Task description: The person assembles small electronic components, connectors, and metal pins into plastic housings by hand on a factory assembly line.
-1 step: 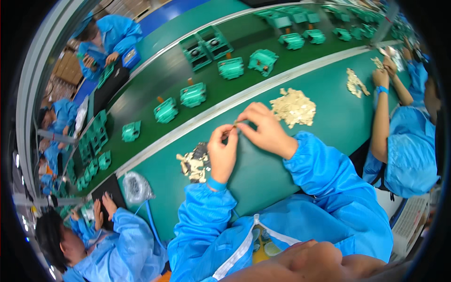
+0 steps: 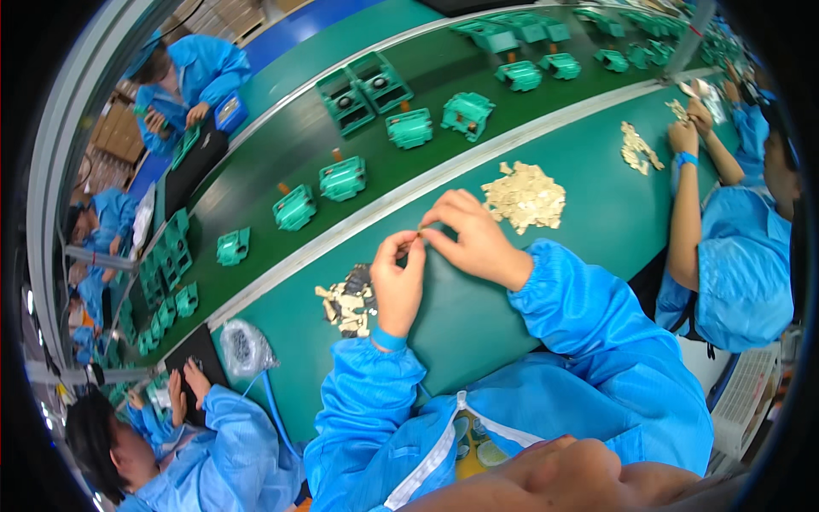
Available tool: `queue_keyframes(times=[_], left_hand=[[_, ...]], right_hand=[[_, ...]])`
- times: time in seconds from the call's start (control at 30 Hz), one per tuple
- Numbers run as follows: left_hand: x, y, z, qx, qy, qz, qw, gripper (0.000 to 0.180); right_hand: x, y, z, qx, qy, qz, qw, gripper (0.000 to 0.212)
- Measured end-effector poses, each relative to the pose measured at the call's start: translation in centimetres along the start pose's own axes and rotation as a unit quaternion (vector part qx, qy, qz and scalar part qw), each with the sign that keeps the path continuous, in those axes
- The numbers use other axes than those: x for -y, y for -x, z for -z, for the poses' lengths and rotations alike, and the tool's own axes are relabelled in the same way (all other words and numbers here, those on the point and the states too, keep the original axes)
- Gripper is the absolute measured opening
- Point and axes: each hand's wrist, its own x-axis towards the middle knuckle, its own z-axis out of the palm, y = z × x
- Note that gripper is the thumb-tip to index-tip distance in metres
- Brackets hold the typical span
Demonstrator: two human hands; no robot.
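My left hand [image 2: 399, 282] and my right hand [image 2: 472, 235] meet fingertip to fingertip above the green work surface [image 2: 465, 316]. Both are closed in a pinch around a small tan piece [image 2: 420, 230], mostly hidden by the fingers, so its shape cannot be made out. Beside my left wrist lies a loose pile of cream and black bits [image 2: 348, 303]. Past my right hand, a larger heap of flat cream-coloured pieces [image 2: 525, 198] is spread on the same surface.
Beyond a pale rail [image 2: 375, 221], green housings [image 2: 343, 178] stand on a dark green belt. A clear plastic bag [image 2: 246, 348] and a blue cord [image 2: 275, 405] lie at left. Co-workers in blue sit at left [image 2: 213, 439] and right [image 2: 738, 264], with a small cream pile [image 2: 638, 149] near the latter.
The whole view has shifted slightly, so most things appear a little farther left. My hands stay pinched together at the fingertips.
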Motion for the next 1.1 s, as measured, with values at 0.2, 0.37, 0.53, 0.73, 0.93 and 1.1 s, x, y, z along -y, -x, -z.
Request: queue_keyframes(times=[0.2,0.37,0.53,0.73,0.93,1.1], left_hand=[[-0.4,0.1,-0.4,0.011,-0.009,0.014,1.0,0.016],[0.2,-0.1,-0.5,-0.004,-0.012,0.003,1.0,0.017],[0.5,-0.4,-0.6,0.004,-0.059,-0.071,0.996,0.018],[-0.8,-0.3,-0.3,-0.006,-0.093,-0.067,0.993,0.019],[-0.8,-0.3,-0.5,-0.004,-0.17,-0.146,0.975,0.014],[-0.6,0.1,-0.5,-0.018,-0.273,-0.214,0.938,0.007]], right_hand=[[0.2,0.5,0.4,0.011,0.009,-0.023,1.0,0.01],[-0.2,0.3,0.3,0.024,0.006,0.001,1.0,0.007],[0.2,-0.4,1.0,0.018,0.008,-0.003,1.0,0.012],[0.3,-0.4,0.6,0.025,0.034,0.009,0.999,0.009],[0.7,-0.3,0.9,0.057,0.058,0.014,0.997,0.007],[0.5,-0.3,1.1,0.087,0.083,0.055,0.991,0.008]])
